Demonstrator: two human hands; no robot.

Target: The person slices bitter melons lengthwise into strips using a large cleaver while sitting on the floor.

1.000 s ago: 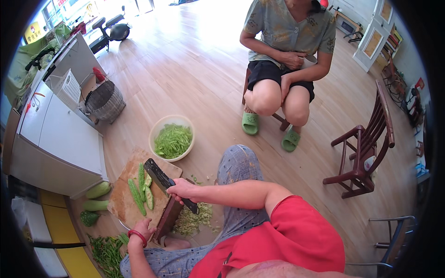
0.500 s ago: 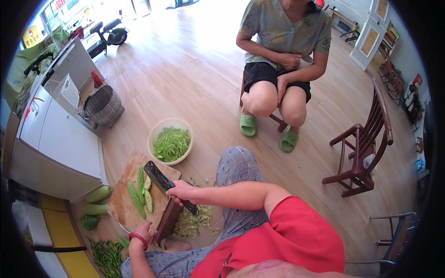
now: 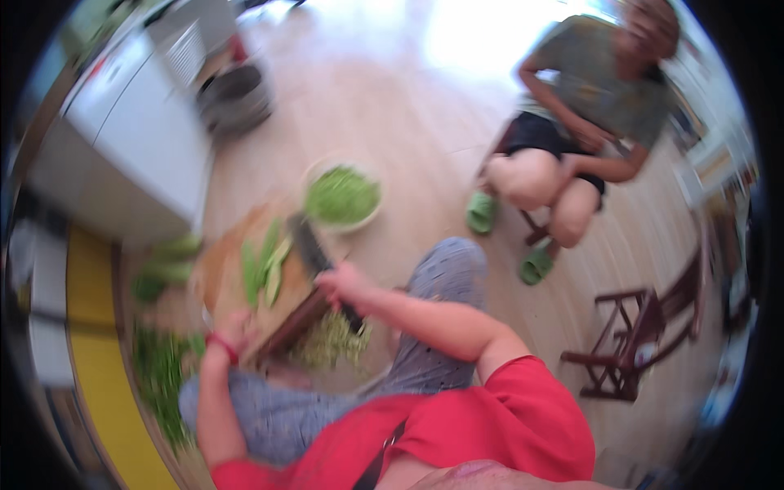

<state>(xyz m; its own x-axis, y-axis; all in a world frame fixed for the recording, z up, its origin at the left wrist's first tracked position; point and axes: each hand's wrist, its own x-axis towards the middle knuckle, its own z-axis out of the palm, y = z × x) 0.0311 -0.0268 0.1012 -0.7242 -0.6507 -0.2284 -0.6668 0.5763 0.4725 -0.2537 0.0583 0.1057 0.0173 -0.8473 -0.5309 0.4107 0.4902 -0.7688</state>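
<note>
view has swung and blurred since half a second ago; cutting board now sits mid-left. right hand still closed on knife above it, left hand steadying its near edge, grip unclear. green bowl just beyond. chopping continues.

Red short-sleeved shirt, grey patterned trousers, red band on left wrist.

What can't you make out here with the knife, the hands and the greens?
Head view, all smeared by motion blur:
- Knife: edge and tip lost in blur; whether it touches the board is unclear.
- Right hand: grip on the handle is a smear.
- Left hand: fingers blurred; what it holds or presses cannot be told.
- Greens on the board: pieces merge, uncountable.
- Bowl: contents only a green patch.
</note>
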